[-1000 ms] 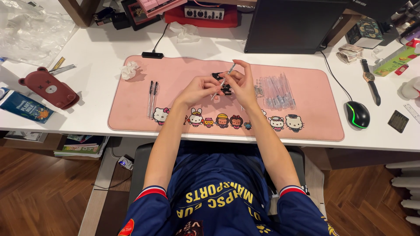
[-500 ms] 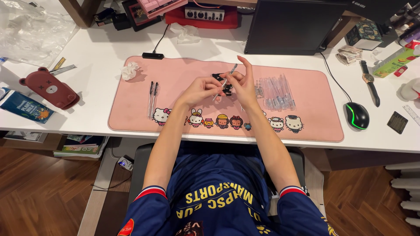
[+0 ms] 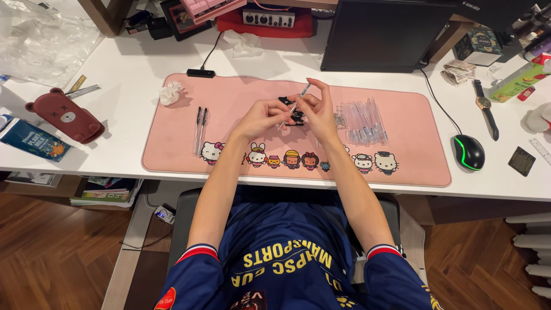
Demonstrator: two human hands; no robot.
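Both my hands meet over the middle of a pink desk mat (image 3: 172, 155). My right hand (image 3: 317, 115) holds a thin clear pen barrel (image 3: 302, 92) tilted up and to the right. My left hand (image 3: 262, 117) pinches its lower end, and my fingers hide the join. Small black pen parts (image 3: 296, 118) lie on the mat just beneath my hands. A row of several clear pen barrels (image 3: 361, 121) lies to the right of my right hand. Two assembled black pens (image 3: 200, 127) lie side by side to the left.
A crumpled white tissue (image 3: 170, 92) sits at the mat's far left corner. A dark monitor (image 3: 381, 34) stands behind the mat. A black mouse with a green glow (image 3: 469, 152), a wristwatch (image 3: 485, 107) and a red bear-shaped case (image 3: 65, 119) lie on the white desk (image 3: 126, 69).
Both hands stay together over the mat. The pen barrel keeps nearly the same tilt, with only small finger movements.
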